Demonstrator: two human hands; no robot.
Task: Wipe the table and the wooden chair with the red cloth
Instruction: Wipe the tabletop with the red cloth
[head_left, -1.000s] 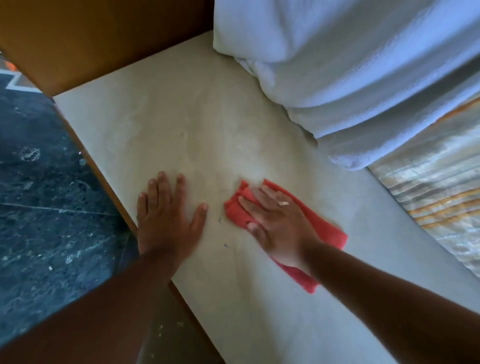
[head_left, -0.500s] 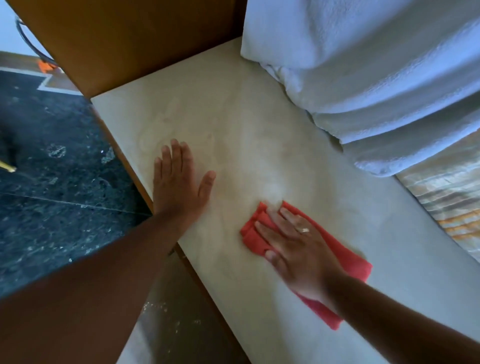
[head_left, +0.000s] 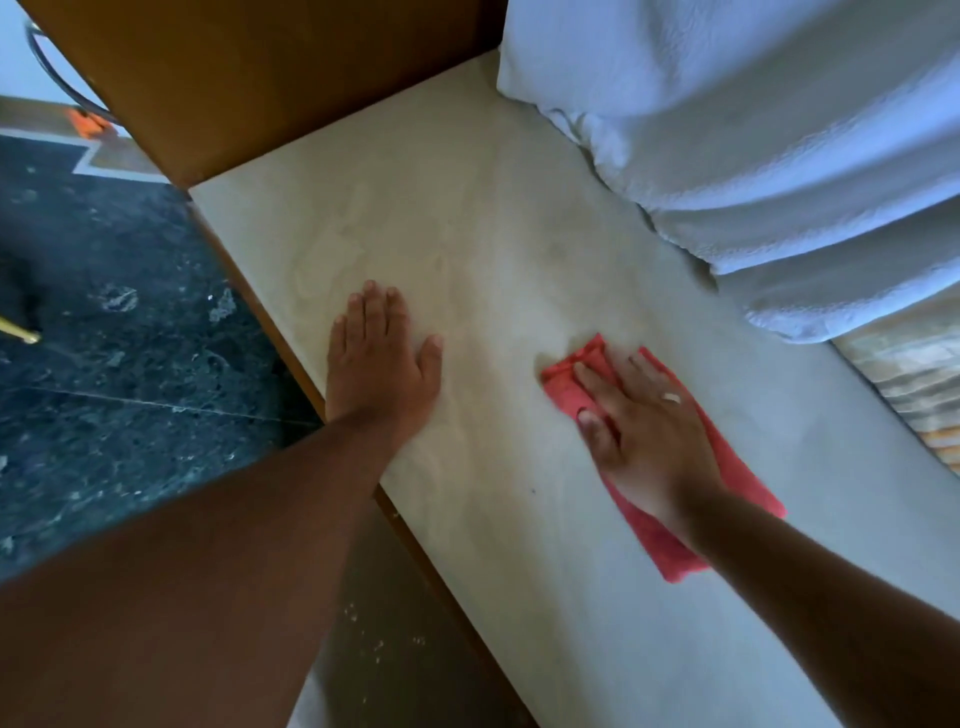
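The pale table top (head_left: 467, 208) with a wooden edge runs from upper left to lower right. On it lies the red cloth (head_left: 563, 384), spread flat and mostly covered. My right hand (head_left: 644, 436) presses down on the cloth with its fingers stretched out, a ring showing on one finger. To the left, apart from the cloth, my left hand (head_left: 382, 364) rests flat on the table close to its left edge, fingers together and nothing in it. I cannot pick out a chair for certain.
White bedding (head_left: 753, 130) hangs over the table's far right side, close beyond the cloth. A striped fabric (head_left: 909, 384) shows below it at the right. A brown wooden panel (head_left: 260, 78) stands at the table's far end. Dark stone floor (head_left: 104, 364) lies to the left.
My right hand has slid the red cloth to the right, widening the gap to my left hand. The left hand stays flat near the table's edge. The view has shifted.
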